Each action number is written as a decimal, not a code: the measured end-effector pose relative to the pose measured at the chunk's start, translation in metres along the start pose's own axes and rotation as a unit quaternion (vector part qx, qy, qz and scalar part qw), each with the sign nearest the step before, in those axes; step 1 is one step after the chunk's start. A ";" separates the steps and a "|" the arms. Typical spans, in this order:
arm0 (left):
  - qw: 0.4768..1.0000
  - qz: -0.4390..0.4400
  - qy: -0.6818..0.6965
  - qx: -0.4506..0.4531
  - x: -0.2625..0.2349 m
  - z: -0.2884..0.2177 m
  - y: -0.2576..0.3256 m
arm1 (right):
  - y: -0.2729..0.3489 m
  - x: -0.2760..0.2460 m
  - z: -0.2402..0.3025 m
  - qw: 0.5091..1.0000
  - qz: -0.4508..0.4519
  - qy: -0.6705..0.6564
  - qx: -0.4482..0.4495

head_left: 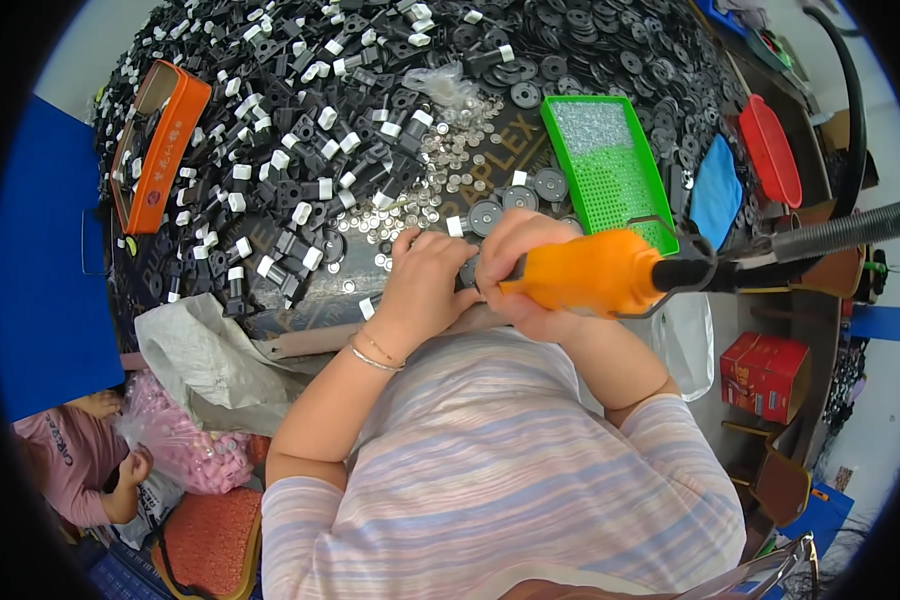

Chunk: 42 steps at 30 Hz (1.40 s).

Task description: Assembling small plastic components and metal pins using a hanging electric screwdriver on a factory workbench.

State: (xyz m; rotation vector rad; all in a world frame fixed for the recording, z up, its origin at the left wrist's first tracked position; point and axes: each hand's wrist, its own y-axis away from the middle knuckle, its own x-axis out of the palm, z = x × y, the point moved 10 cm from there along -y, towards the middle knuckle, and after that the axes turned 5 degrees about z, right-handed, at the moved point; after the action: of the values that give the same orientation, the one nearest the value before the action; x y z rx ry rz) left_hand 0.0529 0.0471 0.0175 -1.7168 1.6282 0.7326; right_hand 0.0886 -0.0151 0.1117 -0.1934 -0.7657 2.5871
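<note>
My right hand [530, 265] is wrapped round an orange electric screwdriver [595, 272], which lies almost level with its tip pointing left. My left hand [425, 280] is curled just left of the tip, its fingers and thumb closed about a small dark part [468, 272] that is mostly hidden. Beyond my hands lie small silver washers [400, 215] in a loose heap, with a few black discs [485, 217] beside them. A green tray [620, 215] with tiny silver screws [592, 125] stands just past the screwdriver.
Black parts with white caps [320, 150] cover the table's left, and black discs [630, 60] its far right. An orange box [165, 150] stands at the left, a red tray [770, 150] at the right. The screwdriver's cable [840, 238] runs right. Another person [80, 450] sits at lower left.
</note>
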 end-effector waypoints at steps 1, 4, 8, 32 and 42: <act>1.000 -0.004 0.003 0.002 -0.001 0.000 0.000 | -0.001 0.001 0.002 0.999 0.000 0.030 -0.015; 1.000 0.001 -0.001 0.001 -0.001 -0.001 0.000 | -0.003 0.001 0.001 0.999 0.002 0.041 -0.021; 0.999 -0.016 0.005 0.037 0.000 -0.009 0.000 | -0.010 0.002 0.006 0.992 0.061 0.067 -0.083; 0.996 -0.036 -0.085 0.016 -0.004 -0.018 -0.006 | 0.093 -0.152 0.036 0.957 -0.287 0.007 -0.051; 0.996 -0.034 -0.076 0.009 -0.011 -0.015 -0.005 | 0.088 -0.146 0.032 0.961 -0.271 0.007 -0.049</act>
State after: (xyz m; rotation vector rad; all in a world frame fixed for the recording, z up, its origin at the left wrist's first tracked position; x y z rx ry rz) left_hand 0.0563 0.0421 0.0360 -1.6533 1.4611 0.7926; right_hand 0.1792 -0.1613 0.0918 -0.0230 -0.8095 2.0305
